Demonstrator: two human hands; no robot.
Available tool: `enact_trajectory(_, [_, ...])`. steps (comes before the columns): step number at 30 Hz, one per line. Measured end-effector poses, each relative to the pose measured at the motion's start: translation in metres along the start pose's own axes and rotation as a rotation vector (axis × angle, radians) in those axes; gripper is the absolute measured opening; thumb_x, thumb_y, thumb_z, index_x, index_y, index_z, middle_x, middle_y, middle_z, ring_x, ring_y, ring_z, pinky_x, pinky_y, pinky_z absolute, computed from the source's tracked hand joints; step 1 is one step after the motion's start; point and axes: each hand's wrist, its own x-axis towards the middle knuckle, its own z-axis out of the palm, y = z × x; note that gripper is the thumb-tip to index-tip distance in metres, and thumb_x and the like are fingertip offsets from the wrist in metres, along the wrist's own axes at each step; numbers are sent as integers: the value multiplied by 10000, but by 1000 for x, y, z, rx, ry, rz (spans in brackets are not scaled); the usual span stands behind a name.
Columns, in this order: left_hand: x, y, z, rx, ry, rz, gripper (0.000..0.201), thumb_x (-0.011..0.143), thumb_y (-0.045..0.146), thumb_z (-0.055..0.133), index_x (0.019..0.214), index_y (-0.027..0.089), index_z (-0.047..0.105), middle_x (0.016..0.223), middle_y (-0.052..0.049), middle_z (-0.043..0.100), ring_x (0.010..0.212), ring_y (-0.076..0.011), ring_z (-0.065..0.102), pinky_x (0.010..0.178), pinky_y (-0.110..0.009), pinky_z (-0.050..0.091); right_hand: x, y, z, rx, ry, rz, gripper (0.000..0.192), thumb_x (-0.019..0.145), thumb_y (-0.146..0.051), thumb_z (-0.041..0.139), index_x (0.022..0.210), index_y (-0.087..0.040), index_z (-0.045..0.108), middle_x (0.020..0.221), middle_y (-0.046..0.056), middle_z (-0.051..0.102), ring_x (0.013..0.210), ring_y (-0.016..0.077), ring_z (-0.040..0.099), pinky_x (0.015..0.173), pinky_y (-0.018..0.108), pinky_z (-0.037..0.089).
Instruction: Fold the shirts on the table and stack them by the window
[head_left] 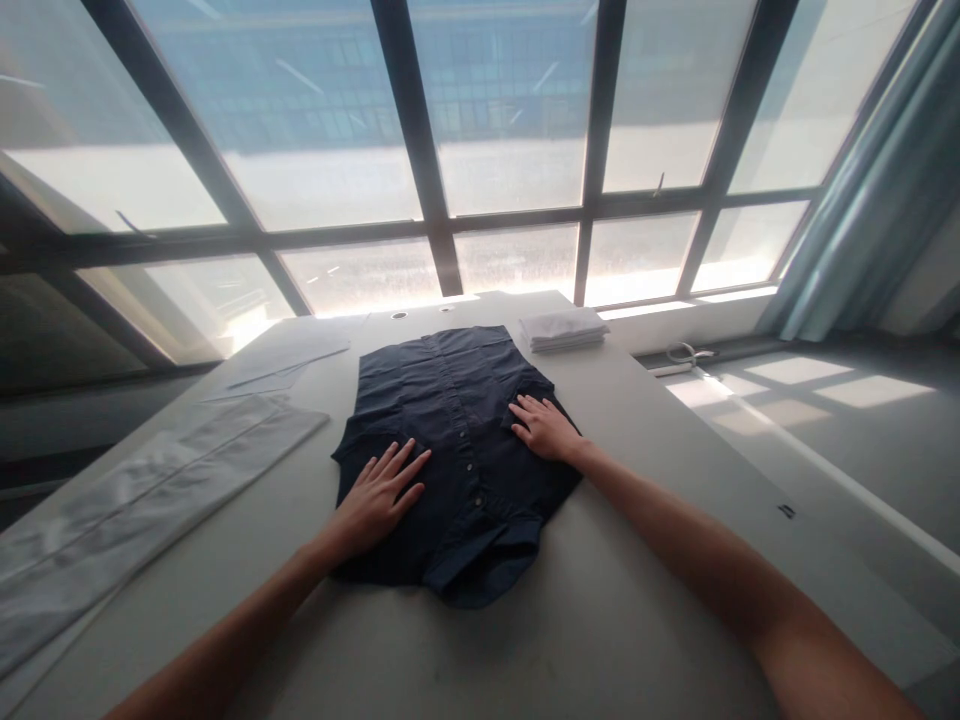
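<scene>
Two hands (373, 505) (546, 428) on one shirt (456, 425).

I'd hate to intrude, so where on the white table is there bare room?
The white table is bare between the folded white cloth stack and right forearm, and on the near side of the navy buttoned shirt. Crowded: the shirt, under the left hand and right hand, and the left side, under white fabric.
</scene>
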Motion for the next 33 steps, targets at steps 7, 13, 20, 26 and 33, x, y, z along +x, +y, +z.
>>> enact_trajectory(7, [-4, 8, -5, -16, -1, 36, 579, 1052, 602, 349, 1592, 396, 366, 1693, 2, 255, 1555, -323, 246, 1233, -566, 259, -12, -32, 10, -29, 42, 113, 604, 1047, -418, 382, 1577, -132, 405, 1661, 182, 313, 1550, 334, 239, 1235, 569, 175])
enact_trajectory(13, [-14, 49, -29, -97, -140, 206, 618, 1040, 623, 394, 1614, 419, 288, 1713, 10, 177, 1573, -331, 175, 1253, -606, 149, -15, -44, 11, -3, 42, 103, 600, 1035, -387, 405, 1573, -122, 412, 1650, 191, 339, 1545, 336, 250, 1238, 557, 177])
enact_trajectory(20, [-24, 84, -60, -358, -286, 402, 657, 1026, 618, 458, 1620, 422, 260, 1693, 13, 255, 1562, -300, 228, 1276, -532, 170, -28, -43, 7, 38, 49, 42, 576, 1011, -328, 462, 1540, -102, 467, 1634, 206, 358, 1535, 328, 288, 1242, 542, 217])
enact_trajectory(26, [-28, 77, -66, -454, -348, 561, 944, 852, 756, 636, 1632, 378, 264, 1683, -40, 279, 1554, -340, 232, 1273, -534, 184, -59, -40, 1, 162, 108, -186, 438, 978, -256, 521, 1382, -154, 654, 1555, 148, 504, 1476, 266, 415, 1231, 448, 325])
enact_trajectory(33, [-30, 73, -53, -524, -194, 589, 773, 926, 549, 689, 1601, 351, 371, 1622, -84, 422, 1494, -344, 382, 1236, -549, 286, -75, -39, 1, 296, 184, -286, 330, 937, -167, 585, 1231, -163, 735, 1386, 146, 652, 1326, 275, 573, 1137, 453, 454])
